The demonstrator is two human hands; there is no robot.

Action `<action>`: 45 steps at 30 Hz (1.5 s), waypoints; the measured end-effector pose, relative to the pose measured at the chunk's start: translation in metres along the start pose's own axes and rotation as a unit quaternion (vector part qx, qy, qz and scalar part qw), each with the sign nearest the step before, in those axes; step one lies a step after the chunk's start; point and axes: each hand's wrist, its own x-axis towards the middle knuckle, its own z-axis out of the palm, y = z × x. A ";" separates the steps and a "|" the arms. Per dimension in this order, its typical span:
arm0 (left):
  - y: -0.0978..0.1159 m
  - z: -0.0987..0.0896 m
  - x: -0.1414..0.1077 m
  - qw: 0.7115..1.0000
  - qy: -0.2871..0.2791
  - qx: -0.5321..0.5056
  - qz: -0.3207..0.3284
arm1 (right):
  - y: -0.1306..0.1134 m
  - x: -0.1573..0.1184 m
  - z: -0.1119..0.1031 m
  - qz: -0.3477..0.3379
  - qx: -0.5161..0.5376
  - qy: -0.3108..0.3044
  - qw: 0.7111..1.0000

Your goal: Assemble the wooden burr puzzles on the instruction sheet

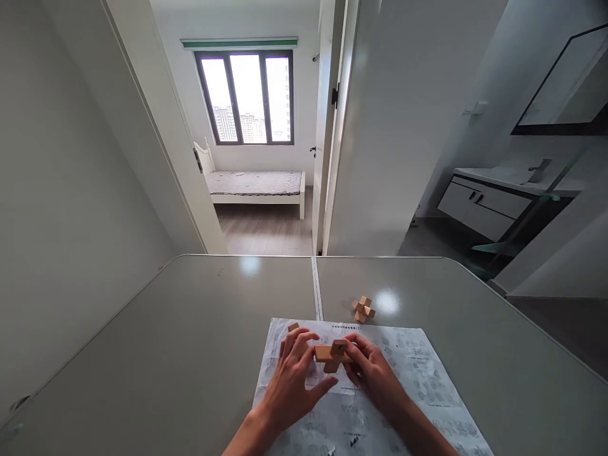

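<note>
While in right hand [375, 372], wooden bar [323, 354] crosswise; end toward left hand [293, 379].

This is a home, by the look of it an apartment — the window [249, 98] shows the upper parts of tall residential-style blocks outside. Straight ahead, an open door [325, 126] gives onto a bedroom, where a white-framed bed [256, 183] with a bare patterned mattress stands below the window on a wood-look floor [266, 227]. A green-edged roller blind [240, 44] is rolled up above the glass. Off to the right is a washroom area — a wall-hung vanity cabinet [484, 206] with a pale basin top and a faucet [539, 170], and a dark-framed mirror [570, 82] over it. The walls are plain and pale.
</note>
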 end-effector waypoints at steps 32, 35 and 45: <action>0.008 -0.002 0.003 0.993 -0.055 -0.096 0.030 | -0.010 -0.009 0.008 -0.003 -0.068 -0.146 0.987; 0.008 -0.002 0.003 0.993 -0.055 -0.097 0.029 | -0.011 -0.009 0.009 0.001 -0.070 -0.140 0.988; 0.008 -0.002 0.004 0.994 -0.048 -0.094 0.026 | -0.010 -0.007 0.007 -0.005 -0.063 -0.146 0.987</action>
